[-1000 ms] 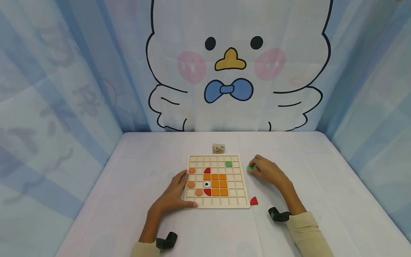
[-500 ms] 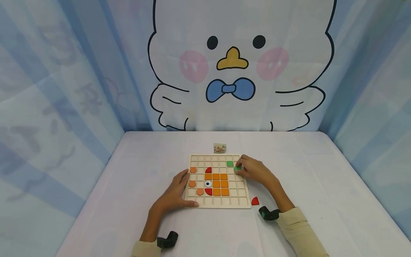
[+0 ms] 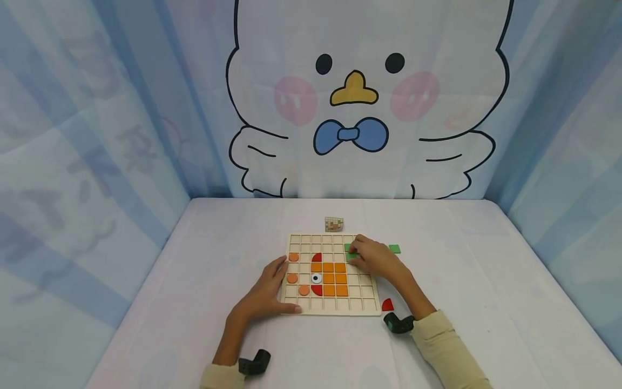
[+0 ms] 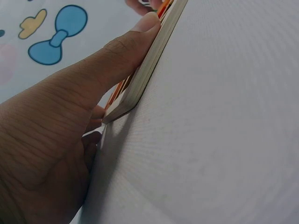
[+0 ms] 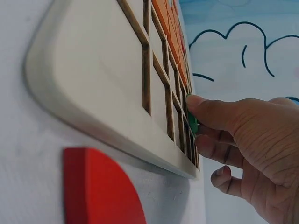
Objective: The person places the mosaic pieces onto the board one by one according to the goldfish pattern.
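Note:
A square wooden grid board (image 3: 362,309) lies on the table in the head view. My left hand (image 3: 262,292) holds its near left corner, thumb along the front edge and fingers at the left side. In the left wrist view the thumb (image 4: 126,44) presses the board's rim. My right hand (image 3: 376,258) pinches a green tile (image 3: 351,256) over the right part of the grid; fingers partly hide it. Just behind sits another green tile (image 3: 347,247). Orange square tiles (image 3: 328,279), red quarter-round tiles (image 3: 317,290), orange discs (image 3: 292,278) and an eye disc (image 3: 316,278) lie in the cells.
Beyond the right arm a loose green tile (image 3: 394,248) lies on the white-covered table (image 3: 437,227). One red quarter-round piece (image 3: 387,304) rests beside the board's near right corner. Behind the board stands a small patterned card (image 3: 333,224). A printed curtain (image 3: 355,173) closes the back.
My right hand has carried the green tile leftward from the table onto the board's grid. Another green tile, previously hidden, now shows at the right. The left hand has stayed at the corner.

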`<state>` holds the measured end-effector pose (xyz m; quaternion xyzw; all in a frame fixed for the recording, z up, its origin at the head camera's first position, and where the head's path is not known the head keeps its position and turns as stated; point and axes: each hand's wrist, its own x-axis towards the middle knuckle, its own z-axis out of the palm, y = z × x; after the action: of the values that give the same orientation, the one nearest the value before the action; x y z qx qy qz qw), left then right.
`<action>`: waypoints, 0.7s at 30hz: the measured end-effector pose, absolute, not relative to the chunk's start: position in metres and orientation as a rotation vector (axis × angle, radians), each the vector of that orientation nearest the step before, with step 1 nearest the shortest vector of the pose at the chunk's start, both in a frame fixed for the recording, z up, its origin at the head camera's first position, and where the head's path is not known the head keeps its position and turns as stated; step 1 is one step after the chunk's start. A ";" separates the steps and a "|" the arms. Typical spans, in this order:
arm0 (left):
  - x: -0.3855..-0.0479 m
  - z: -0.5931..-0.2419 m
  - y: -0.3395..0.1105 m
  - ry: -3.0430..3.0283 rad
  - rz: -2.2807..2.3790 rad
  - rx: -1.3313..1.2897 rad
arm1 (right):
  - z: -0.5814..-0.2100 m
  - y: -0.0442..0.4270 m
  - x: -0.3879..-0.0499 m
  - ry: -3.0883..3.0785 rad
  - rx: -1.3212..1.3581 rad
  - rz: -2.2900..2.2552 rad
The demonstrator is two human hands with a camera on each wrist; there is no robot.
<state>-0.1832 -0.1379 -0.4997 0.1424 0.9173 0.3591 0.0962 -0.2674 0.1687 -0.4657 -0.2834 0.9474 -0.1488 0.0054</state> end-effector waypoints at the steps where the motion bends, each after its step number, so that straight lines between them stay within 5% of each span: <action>1: -0.183 -0.499 -0.138 2.716 1.065 0.425 | -0.466 0.168 -0.267 2.969 -0.885 -0.462; 21: -0.184 -0.501 -0.139 2.711 1.077 0.441 | -0.465 0.166 -0.266 2.960 -0.868 -0.482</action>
<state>-0.1840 -0.1393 -0.5009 0.1489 0.9147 0.3633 0.0955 -0.2655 0.1664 -0.4651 -0.2780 0.9480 -0.1545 0.0099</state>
